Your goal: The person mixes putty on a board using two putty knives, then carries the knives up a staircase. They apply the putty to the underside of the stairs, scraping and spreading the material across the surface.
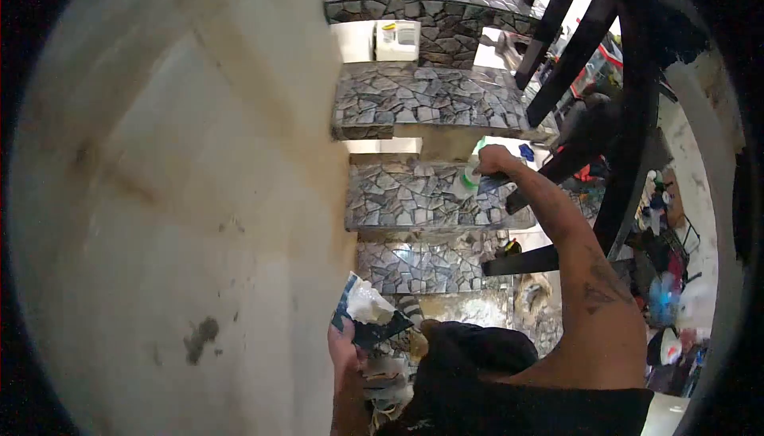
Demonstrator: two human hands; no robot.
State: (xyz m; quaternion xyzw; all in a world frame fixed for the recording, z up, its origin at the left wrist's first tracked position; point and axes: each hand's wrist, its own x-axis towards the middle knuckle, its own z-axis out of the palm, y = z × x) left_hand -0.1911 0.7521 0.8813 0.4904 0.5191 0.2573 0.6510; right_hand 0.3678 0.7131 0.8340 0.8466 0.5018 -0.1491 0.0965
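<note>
My left hand (344, 348), low in the view beside the wall, is closed on a dark flat board (379, 332). A thick heap of white paste (368, 304) lies on that board. My right arm reaches out over the stone-patterned steps, and my right hand (494, 160) is closed at a clear and green plastic container (467, 182), which is partly blurred. Its fingers wrap round the container's near side. A small dark blue piece (493, 184) shows just under the wrist; what it is I cannot make out.
A stained pale wall (175, 197) fills the left side. Steps with a grey stone pattern (422, 97) rise ahead. Dark railing bars (571, 58) stand on the right, close to my right arm, with cluttered household items (664, 301) beyond. Below, an animal (533, 293) seems to lie near the steps.
</note>
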